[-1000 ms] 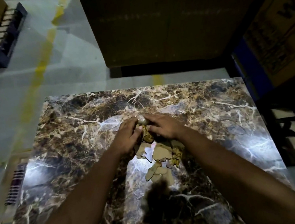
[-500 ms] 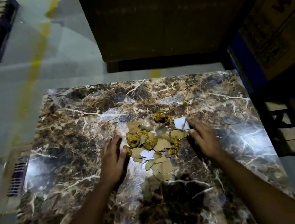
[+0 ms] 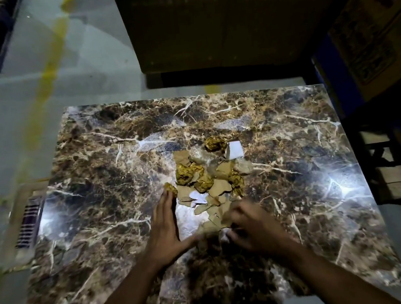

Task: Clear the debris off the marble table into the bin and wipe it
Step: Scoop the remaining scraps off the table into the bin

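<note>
The marble table [image 3: 93, 189] fills most of the view, its dark veined top glossy with bright reflections near its left and right edges. The debris [image 3: 207, 181] lies in a loose heap at the middle of the table: flat brown cardboard scraps, crumpled golden-yellow wads, a few pale crumpled pieces and some white bits. One yellow wad [image 3: 214, 143] and a white scrap [image 3: 234, 150] sit at the far side of the heap, towards the table's far edge.

The left hand [image 3: 165, 227] rests on the table at the heap's left side, fingers straight and held together, fingertips touching a small yellow wad, thumb spread out towards the right hand. The right hand [image 3: 255, 225] sits at the near edge of the heap, its fingers curled over the nearest cardboard scraps; it is blurred, so whether it actually grips any piece cannot be told.
</note>
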The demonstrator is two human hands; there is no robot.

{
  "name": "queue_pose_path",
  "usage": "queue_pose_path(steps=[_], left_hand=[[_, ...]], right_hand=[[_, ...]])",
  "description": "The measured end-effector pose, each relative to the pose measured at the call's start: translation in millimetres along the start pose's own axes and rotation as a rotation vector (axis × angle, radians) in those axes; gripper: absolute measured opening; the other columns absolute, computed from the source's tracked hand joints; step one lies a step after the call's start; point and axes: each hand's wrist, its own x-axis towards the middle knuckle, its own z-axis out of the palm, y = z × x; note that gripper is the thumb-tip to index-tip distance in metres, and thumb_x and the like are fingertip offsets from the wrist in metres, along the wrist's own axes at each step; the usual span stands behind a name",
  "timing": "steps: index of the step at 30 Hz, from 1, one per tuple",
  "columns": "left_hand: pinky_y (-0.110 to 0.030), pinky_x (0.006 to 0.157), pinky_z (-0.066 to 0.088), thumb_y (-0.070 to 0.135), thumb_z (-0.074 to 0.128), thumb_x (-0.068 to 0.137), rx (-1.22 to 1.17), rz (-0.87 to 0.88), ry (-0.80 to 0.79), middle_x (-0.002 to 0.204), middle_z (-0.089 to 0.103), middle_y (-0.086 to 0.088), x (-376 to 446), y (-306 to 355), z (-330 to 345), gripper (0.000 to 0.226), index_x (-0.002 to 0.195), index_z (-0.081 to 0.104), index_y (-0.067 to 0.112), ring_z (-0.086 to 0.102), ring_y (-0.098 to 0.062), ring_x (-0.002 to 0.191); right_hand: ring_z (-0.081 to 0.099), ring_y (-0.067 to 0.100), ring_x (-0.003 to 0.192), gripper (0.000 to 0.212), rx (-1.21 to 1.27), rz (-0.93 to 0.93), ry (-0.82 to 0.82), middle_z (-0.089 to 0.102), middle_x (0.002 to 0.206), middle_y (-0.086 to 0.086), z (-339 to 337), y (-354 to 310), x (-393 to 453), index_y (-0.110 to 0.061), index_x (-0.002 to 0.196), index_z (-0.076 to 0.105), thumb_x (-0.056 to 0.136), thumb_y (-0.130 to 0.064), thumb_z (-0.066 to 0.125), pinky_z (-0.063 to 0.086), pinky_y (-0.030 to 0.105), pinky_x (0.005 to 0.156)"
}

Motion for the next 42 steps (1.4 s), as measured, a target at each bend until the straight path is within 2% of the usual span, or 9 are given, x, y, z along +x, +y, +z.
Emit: queue_pose_path(steps=[5,8,11,16,21,26,30,35,42], left_hand=[[-0.051,0.120,0.013,0.084,0.063,0.071,0.180,0.137,-0.025,0.168,-0.002,0.002,-15.1,-8.9,15.1,0.122,0.160,0.000,0.028,0.002,-0.022,0.153],[-0.049,0.114,0.030,0.084,0.058,0.074,0.192,0.119,0.019,0.159,0.027,0.003,-15.6,-9.1,17.0,0.109,0.158,0.017,0.028,0.022,-0.021,0.141],[-0.033,0.108,0.026,0.082,0.061,0.075,0.134,0.111,0.035,0.150,0.037,0.009,-8.1,-7.6,12.4,0.103,0.155,0.028,0.026,0.030,-0.015,0.133],[-0.031,0.091,0.045,0.059,0.067,0.083,0.144,0.139,-0.038,0.125,0.053,0.013,6.5,-3.6,3.4,0.069,0.144,0.045,0.036,0.047,-0.011,0.116],[-0.030,0.077,0.047,0.045,0.061,0.092,0.192,0.098,-0.096,0.113,0.060,0.010,13.2,9.2,7.9,0.040,0.129,0.060,0.033,0.057,-0.013,0.105],[-0.035,0.069,0.043,0.032,0.050,0.097,0.231,0.067,-0.084,0.098,0.055,0.003,16.5,19.6,10.4,0.014,0.097,0.059,0.023,0.058,-0.021,0.089],[-0.035,0.076,0.048,0.042,0.050,0.096,0.212,0.052,-0.095,0.111,0.059,0.001,18.1,20.0,10.7,0.029,0.122,0.053,0.028,0.060,-0.024,0.099],[-0.034,0.084,0.044,0.042,0.056,0.094,0.325,0.031,-0.121,0.130,0.054,-0.002,24.7,32.0,10.5,0.051,0.142,0.043,0.027,0.058,-0.026,0.112],[-0.033,0.070,0.045,0.030,0.054,0.080,0.126,-0.043,-0.027,0.107,0.060,-0.002,26.2,30.0,13.3,0.038,0.117,0.057,0.025,0.060,-0.026,0.094]], right_hand=[[0.049,0.032,0.117,0.088,-0.158,0.126,-0.130,0.041,0.152,0.018,33.5,-41.3,-0.1,-0.041,0.153,0.035,0.078,-0.087,0.047,0.051,0.046,0.087],[0.044,0.032,0.117,0.083,-0.132,0.234,-0.117,0.032,0.158,0.019,32.8,-47.4,10.8,-0.049,0.152,0.033,0.080,-0.088,0.044,0.049,0.045,0.085],[0.035,0.030,0.127,0.068,0.013,0.264,-0.153,0.025,0.160,0.014,27.7,-42.1,17.8,-0.047,0.146,0.042,0.086,-0.074,0.057,0.048,0.046,0.090],[0.037,0.032,0.132,0.042,0.044,0.336,-0.229,0.029,0.148,0.011,18.8,-42.0,38.4,-0.034,0.130,0.052,0.091,-0.044,0.065,0.046,0.044,0.102],[0.054,0.029,0.089,0.021,0.082,0.374,-0.184,0.044,0.114,0.006,10.5,-51.7,52.4,-0.020,0.104,0.054,0.086,-0.010,0.056,0.047,0.038,0.072],[0.054,0.029,0.077,0.021,0.125,0.440,-0.145,0.053,0.086,0.004,6.1,-48.0,57.3,-0.019,0.086,0.049,0.074,-0.003,0.055,0.045,0.041,0.063],[0.058,0.014,0.065,0.017,0.324,0.566,0.017,0.061,0.075,-0.004,-15.8,-44.1,60.9,-0.019,0.074,0.052,0.076,-0.006,0.062,0.051,0.032,0.055],[0.057,-0.009,0.077,0.027,0.320,0.442,0.155,0.062,0.090,-0.015,-59.9,-34.3,81.8,-0.030,0.093,0.062,0.083,-0.008,0.074,0.047,0.004,0.063],[0.054,0.012,0.111,0.050,0.188,0.295,-0.062,0.062,0.128,-0.001,-42.7,-13.3,110.0,-0.028,0.134,0.058,0.087,-0.021,0.075,0.048,0.036,0.103]])
